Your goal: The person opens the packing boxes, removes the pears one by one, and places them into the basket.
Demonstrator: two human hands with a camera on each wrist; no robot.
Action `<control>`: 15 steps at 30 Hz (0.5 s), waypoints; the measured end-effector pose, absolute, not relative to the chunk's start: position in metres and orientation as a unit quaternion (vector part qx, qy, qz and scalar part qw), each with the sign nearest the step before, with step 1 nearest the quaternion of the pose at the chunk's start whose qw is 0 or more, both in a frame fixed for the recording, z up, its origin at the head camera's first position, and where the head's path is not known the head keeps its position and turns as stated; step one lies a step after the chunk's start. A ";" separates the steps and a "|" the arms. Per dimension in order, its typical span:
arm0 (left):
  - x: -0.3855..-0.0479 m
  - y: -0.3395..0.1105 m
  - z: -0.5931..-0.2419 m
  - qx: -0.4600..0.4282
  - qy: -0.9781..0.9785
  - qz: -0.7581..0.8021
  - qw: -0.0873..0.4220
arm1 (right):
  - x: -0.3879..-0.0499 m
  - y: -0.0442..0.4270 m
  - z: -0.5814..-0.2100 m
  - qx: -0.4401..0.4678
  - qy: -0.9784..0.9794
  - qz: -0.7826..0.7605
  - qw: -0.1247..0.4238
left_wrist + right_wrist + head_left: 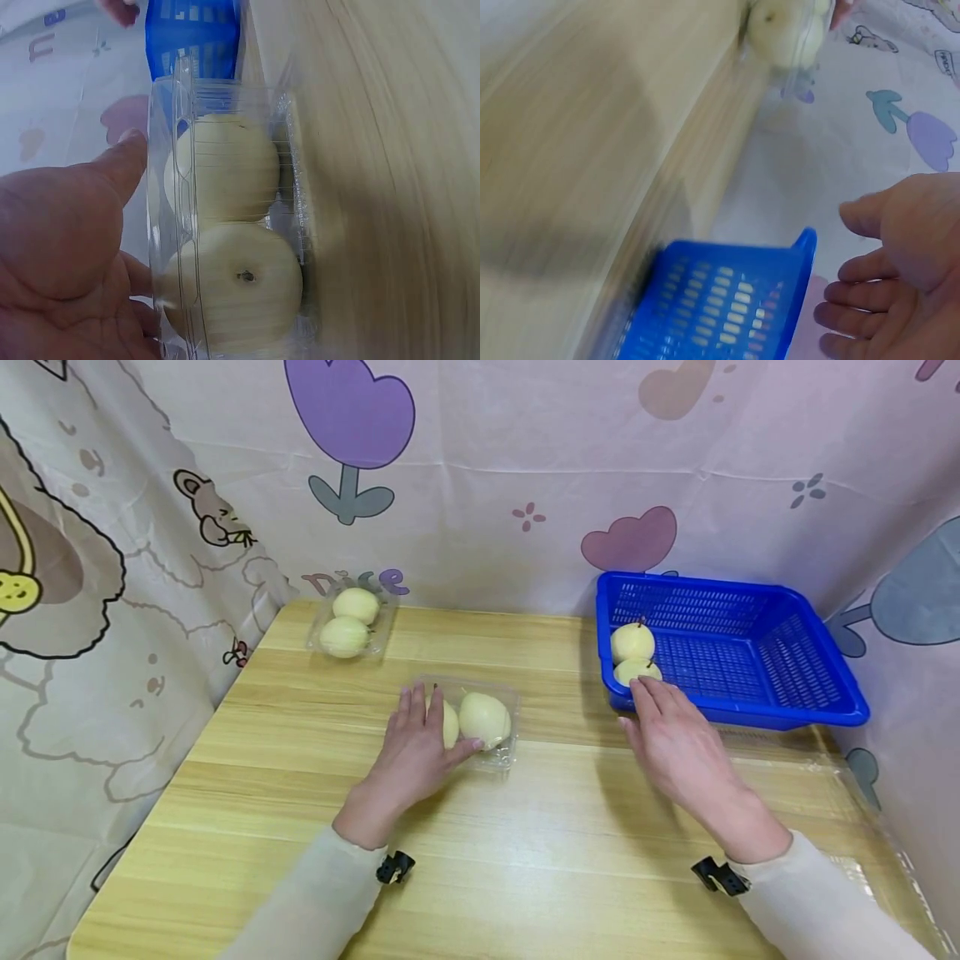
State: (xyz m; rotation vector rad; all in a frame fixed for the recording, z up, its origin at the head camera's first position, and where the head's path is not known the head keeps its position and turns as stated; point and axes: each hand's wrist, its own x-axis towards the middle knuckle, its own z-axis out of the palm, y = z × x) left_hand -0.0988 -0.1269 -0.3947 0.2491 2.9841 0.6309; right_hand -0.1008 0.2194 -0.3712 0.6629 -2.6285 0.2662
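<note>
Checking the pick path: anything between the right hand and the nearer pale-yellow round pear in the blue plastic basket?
Nothing visible from above. The right hand overlaps the nearer pear in the head view; contact unclear. The near wall of the blue basket stands lower than the hand.

A pale cloth point(480, 543) printed with a purple tulip point(352, 414) hangs behind the wooden table point(540, 868).

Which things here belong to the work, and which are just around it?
Seemingly part of the work:
left hand, at the nearer clear box holding two fruits
right hand, at the blue basket holding two fruits
farther clear box holding two fruits

Just around:
patterned curtain
black wrist clips
</note>
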 end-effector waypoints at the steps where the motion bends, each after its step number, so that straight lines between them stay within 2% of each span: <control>1: -0.098 -0.124 -0.395 0.085 0.974 0.204 0.040 | -0.101 0.216 -0.372 0.242 -0.941 0.103 0.214; 8: -0.090 -0.110 -0.390 0.097 0.970 0.215 0.062 | -0.102 0.189 -0.379 0.262 -0.925 0.151 0.231; 15: -0.086 -0.107 -0.387 0.101 0.971 0.210 0.055 | -0.101 0.167 -0.397 0.242 -0.942 0.186 0.141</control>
